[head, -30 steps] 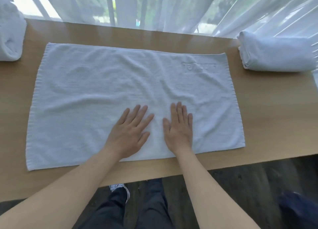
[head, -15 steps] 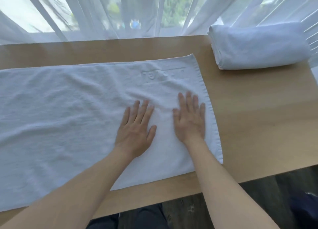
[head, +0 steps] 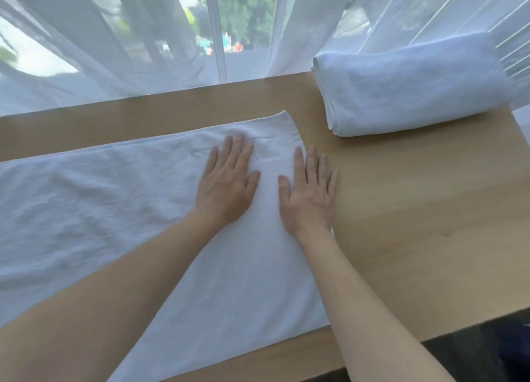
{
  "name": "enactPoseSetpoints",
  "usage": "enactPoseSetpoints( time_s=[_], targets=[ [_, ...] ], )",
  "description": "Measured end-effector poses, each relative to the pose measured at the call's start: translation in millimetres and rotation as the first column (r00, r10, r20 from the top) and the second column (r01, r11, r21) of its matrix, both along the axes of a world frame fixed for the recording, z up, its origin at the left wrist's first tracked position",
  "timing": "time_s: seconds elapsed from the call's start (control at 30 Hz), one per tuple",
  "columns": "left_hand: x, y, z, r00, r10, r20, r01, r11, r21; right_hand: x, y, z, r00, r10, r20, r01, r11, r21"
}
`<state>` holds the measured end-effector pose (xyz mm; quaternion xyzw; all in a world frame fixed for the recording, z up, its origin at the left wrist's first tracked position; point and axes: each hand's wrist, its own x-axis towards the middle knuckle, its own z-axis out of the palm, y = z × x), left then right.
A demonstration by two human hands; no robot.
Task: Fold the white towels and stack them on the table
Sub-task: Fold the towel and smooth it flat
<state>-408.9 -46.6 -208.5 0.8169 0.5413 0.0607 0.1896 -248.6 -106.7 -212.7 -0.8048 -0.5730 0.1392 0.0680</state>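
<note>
- Presently a white towel lies spread flat on the wooden tabletop, running off the left edge of the view; its right end sits roughly mid-frame, and its near edge comes close to the tabletop's front edge.
- The left hand rests palm down on the towel near its far right corner, fingers straight and together, thumb out to the side; its grip is apart, flat on the cloth and holding nothing.
- The right hand lies palm down just beside it, straddling the towel's right edge: thumb and palm on the cloth, outer fingers over bare wood. Its grip is likewise apart, fingers straight and slightly spread.
- Between the two hands a narrow strip of towel shows, and they do not touch each other.
- Light creases run across the left part of the towel, and a faint woven line shows just beyond the left fingertips.
- A second white towel, folded into a thick bundle, sits at the far right of the tabletop, well apart from both hands and not touching the spread one.
- Sheer white curtains hang behind the far edge, with greenery blurred through the window.
</note>
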Motion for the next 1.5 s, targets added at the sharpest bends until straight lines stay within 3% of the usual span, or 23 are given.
enactPoseSetpoints(
  time_s=[0.1, 0.23, 0.3, 0.4, 0.47, 0.7, 0.77, 0.83, 0.93, 1.0, 1.07, 1.17, 1.33, 1.5],
  targets=[
    [36, 22, 6, 0.996, -0.046, 0.077, 0.046, 0.999, 0.002, -6, -24, 7, 0.99, -0.101, -0.096, 0.113, 0.985, 0.131],
    [76, 30, 18, 0.977, 0.019, 0.212, -0.049, 0.989, 0.137, -2, -46, 10, 0.98, -0.197, -0.01, 0.194, 0.95, 0.244],
    [93, 34, 20, 0.98, 0.103, 0.171, -0.108, 0.994, 0.024, 0, -43, 13, 0.972, -0.233, -0.014, 0.229, 0.939, 0.258],
    [108, 43, 21, 0.961, 0.265, 0.078, -0.255, 0.959, -0.119, 0, -35, 19, 0.958, -0.252, -0.137, 0.274, 0.945, 0.181],
    [112, 45, 23, 0.936, 0.342, 0.084, -0.327, 0.932, -0.154, -1, -34, 23, 0.959, -0.222, -0.175, 0.248, 0.958, 0.142],
    [91, 49, 32, 0.857, 0.487, 0.168, -0.436, 0.859, -0.268, -33, -47, 42, 0.992, 0.042, -0.122, -0.004, 0.953, 0.302],
    [76, 51, 38, 0.78, 0.577, 0.243, -0.487, 0.803, -0.345, -41, -51, 46, 0.984, 0.064, -0.166, -0.011, 0.954, 0.301],
    [58, 51, 45, 0.636, 0.69, 0.346, -0.523, 0.715, -0.464, -51, -52, 50, 0.966, 0.043, -0.255, 0.031, 0.959, 0.281],
    [24, 48, 57, 0.41, 0.779, 0.474, -0.408, 0.622, -0.668, -65, -57, 55, 0.951, 0.018, -0.309, 0.073, 0.957, 0.28],
    [1, 44, 63, 0.339, 0.778, 0.53, -0.333, 0.626, -0.705, -67, -61, 55, 0.95, -0.021, -0.311, 0.108, 0.958, 0.265],
    [-23, 38, 68, 0.274, 0.786, 0.555, -0.343, 0.619, -0.707, -65, -67, 53, 0.95, -0.065, -0.306, 0.116, 0.981, 0.153],
    [-61, 29, 71, 0.156, 0.807, 0.569, -0.408, 0.577, -0.707, -69, -76, 54, 0.978, 0.009, -0.209, -0.01, 1.0, -0.002],
    [-133, 11, 75, 0.087, 0.791, 0.606, -0.526, 0.553, -0.646, -135, -88, 70, 0.902, 0.038, -0.43, -0.062, 0.997, -0.043],
    [-229, -10, 85, 0.129, 0.733, 0.668, -0.596, 0.595, -0.539, -239, -106, 82, 0.804, 0.107, -0.584, -0.099, 0.994, 0.047]
  ],
)
